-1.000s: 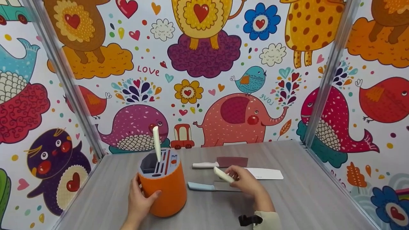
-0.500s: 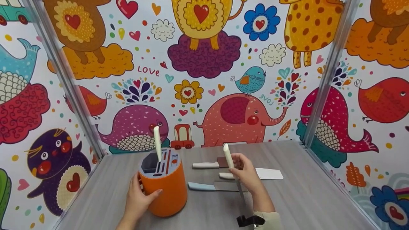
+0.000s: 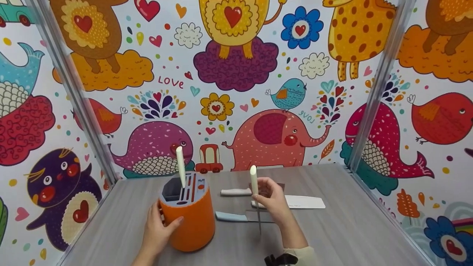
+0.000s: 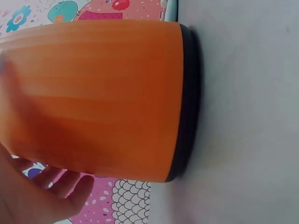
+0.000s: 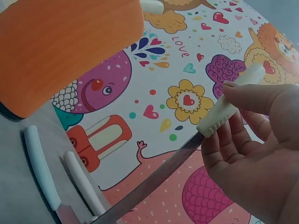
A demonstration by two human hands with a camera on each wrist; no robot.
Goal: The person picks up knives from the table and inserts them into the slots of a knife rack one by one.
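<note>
An orange knife block (image 3: 192, 223) with a grey slotted top stands upright on the table. My left hand (image 3: 159, 229) grips its left side, thumb across the front; in the left wrist view my curled fingers (image 4: 70, 191) lie along its wall. One cream-handled knife (image 3: 180, 166) is in a slot, its blade hidden. To the right of the block, my right hand (image 3: 272, 199) pinches a second knife by its cream handle (image 5: 233, 100) between thumb and fingers. This knife points blade-down, and its long narrow blade (image 5: 163, 165) shows in the right wrist view.
Behind and below my right hand lie a knife with an off-white handle (image 3: 234, 192), a white-bladed cleaver (image 3: 306, 202) and a knife with a light blue handle (image 3: 231, 217). Patterned panels (image 3: 236, 96) with metal posts (image 3: 373, 107) bound the grey table (image 3: 343, 236).
My right hand has lifted the held knife and turned it from slanted to upright, handle up. It has then shifted left towards the block. My left hand stays on the block.
</note>
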